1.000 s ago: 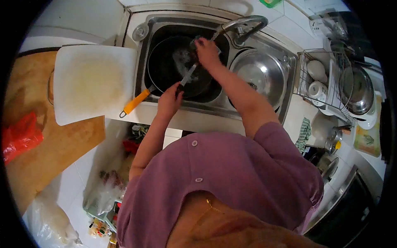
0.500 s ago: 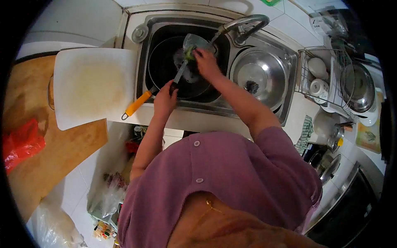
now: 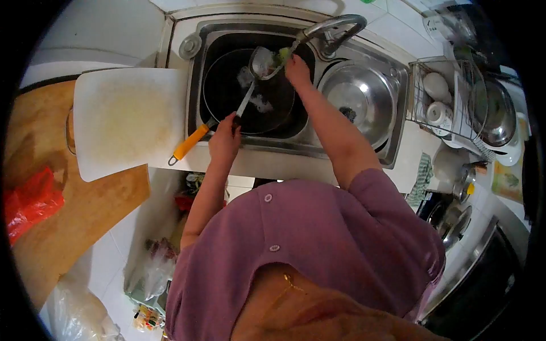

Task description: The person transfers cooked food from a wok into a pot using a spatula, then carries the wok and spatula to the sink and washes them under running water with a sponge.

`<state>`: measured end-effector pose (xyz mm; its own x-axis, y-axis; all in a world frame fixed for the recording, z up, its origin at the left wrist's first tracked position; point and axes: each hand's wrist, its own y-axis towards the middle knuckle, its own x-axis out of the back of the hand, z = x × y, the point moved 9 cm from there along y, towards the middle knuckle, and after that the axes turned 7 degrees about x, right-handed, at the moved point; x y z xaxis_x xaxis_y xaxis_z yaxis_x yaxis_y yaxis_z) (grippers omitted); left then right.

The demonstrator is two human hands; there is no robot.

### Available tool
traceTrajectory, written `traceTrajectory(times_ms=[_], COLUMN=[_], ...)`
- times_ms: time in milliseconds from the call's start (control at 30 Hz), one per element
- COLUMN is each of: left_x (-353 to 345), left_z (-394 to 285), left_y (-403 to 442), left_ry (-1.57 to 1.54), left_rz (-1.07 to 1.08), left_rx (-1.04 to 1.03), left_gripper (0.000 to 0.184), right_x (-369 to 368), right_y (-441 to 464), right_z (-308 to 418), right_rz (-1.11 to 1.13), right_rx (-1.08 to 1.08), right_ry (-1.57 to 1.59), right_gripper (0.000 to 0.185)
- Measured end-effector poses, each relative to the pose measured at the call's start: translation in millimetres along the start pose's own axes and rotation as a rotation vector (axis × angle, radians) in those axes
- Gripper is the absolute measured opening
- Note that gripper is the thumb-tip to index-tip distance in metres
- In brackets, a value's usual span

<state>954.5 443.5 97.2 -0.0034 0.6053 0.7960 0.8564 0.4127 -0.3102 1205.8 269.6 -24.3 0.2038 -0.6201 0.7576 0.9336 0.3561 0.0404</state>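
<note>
In the sink's left basin, my left hand (image 3: 225, 139) is closed round the dark handle of a metal spatula (image 3: 245, 102). Its broad head (image 3: 262, 61) lies in the running water under the faucet, so its exact shape is blurred. My right hand (image 3: 298, 72) is beside that head, fingers closed on a green scrubbing sponge (image 3: 284, 53) that is partly hidden. Below both hands sits a dark wok (image 3: 227, 105) with foam in it; its orange handle (image 3: 191, 142) sticks out over the front edge.
A steel bowl (image 3: 372, 105) with a dark scrubber (image 3: 347, 113) inside stands in the right basin. The faucet (image 3: 341, 21) arches over from behind. At left, a white cutting board (image 3: 131, 122) lies on the wooden counter (image 3: 42, 122). A wire dish rack (image 3: 418, 85) stands at right.
My right hand with the sponge has moved right and a little up, off the spatula's neck. The spatula's head has shifted slightly; my left hand keeps its hold.
</note>
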Motion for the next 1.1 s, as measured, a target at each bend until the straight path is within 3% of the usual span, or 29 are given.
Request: traceTrajectory(times_ms=[33, 67, 100, 167, 200, 300, 333, 400, 467, 567, 633, 700, 767, 867, 900, 933, 1000, 1100], left_x=[1.1, -1.1, -5.0, -3.8, -1.5, 0.4, -4.7, -28.9, -35.6, -35.2, -37.3, -40.3, -47.0, -42.3, -38.3, -40.4, -44.6, -40.6], left_z=[0.0, -6.9, -11.2, -7.6, -10.8, 6.6, 11.8, 47.6, 44.8, 28.2, 20.5, 14.3, 12.0, 4.5, 0.6, 0.6, -1.8, 0.2], left_y=[0.7, 0.7, -1.5, -7.5, -12.5, 0.3, 3.6, 17.0, 21.8, 23.4, 26.0, 30.9, 32.6, 20.5, 14.6, 11.9, 10.1, 2.3], left_ry=[0.001, 0.275, 0.549, 0.564, 0.577, 0.381, 0.382, -0.098, -0.083, -0.015, 0.035, -0.092, -0.084, -0.1, -0.13, -0.125, -0.141, -0.145], left_rz=[0.001, -0.002, -0.005, -0.087, -0.171, -0.108, -0.107, 0.162, 0.2, 0.174, 0.108, 0.012, 0.054, 0.088, 0.08, 0.084, 0.091, 0.091], left_rx=[-0.001, -0.101, -0.2, -0.307, -0.414, -0.329, -0.328, -0.018, -0.009, -0.003, -0.005, -0.054, -0.023, -0.005, -0.021, -0.02, -0.028, -0.023], left_gripper=[0.043, 0.045, 0.048, 0.049, 0.051, 0.047, 0.047, 0.042, 0.042, 0.041, 0.04, 0.039, 0.038, 0.039, 0.04, 0.04, 0.04, 0.039], right_x=[-13.6, -39.2, -29.6, -24.0, -27.7, -39.7, -32.8, -18.7, 35.6, 52.0, 59.7, 20.8, -1.3, 28.7, 16.6, 7.2, 9.1, 21.8], right_y=[-0.7, -12.4, -12.9, -21.2, -19.9, -12.1, -4.6, 1.8, 14.5, 13.6, -15.4, -46.1, -96.7, -66.8, -55.3, -39.7, -5.7, 5.9], right_z=[-28.6, -43.6, -38.3, 3.4, -4.1, -18.1, -16.5, -7.0, 14.2, 27.2, 72.5, 101.4, 140.4, 128.6, 116.3, 105.8, 63.0, 44.2], right_rz=[-0.021, -0.04, -0.037, 0.326, 0.328, 0.35, 0.309, 0.27, 0.132, -0.012, -0.312, 0.177, 0.159, 0.028, -0.058, -0.058, -0.087, -0.188], right_rx=[-0.333, -0.666, -0.667, -0.766, -0.763, -0.669, -0.549, -0.434, -0.127, 0.014, 0.4, 0.211, 0.597, 0.411, 0.658, 0.654, 0.24, 0.133], right_ry=[0.542, 1.083, 1.084, 1.41, 1.412, 1.35, 1.3, 1.248, 0.228, -0.055, -0.138, 0.097, 0.095, -0.045, -0.334, -0.331, -0.292, -0.104], right_gripper=[0.031, 0.031, 0.031, 0.036, 0.036, 0.038, 0.036, 0.035, 0.034, 0.04, 0.041, 0.032, 0.032, 0.03, 0.03, 0.03, 0.029, 0.027])
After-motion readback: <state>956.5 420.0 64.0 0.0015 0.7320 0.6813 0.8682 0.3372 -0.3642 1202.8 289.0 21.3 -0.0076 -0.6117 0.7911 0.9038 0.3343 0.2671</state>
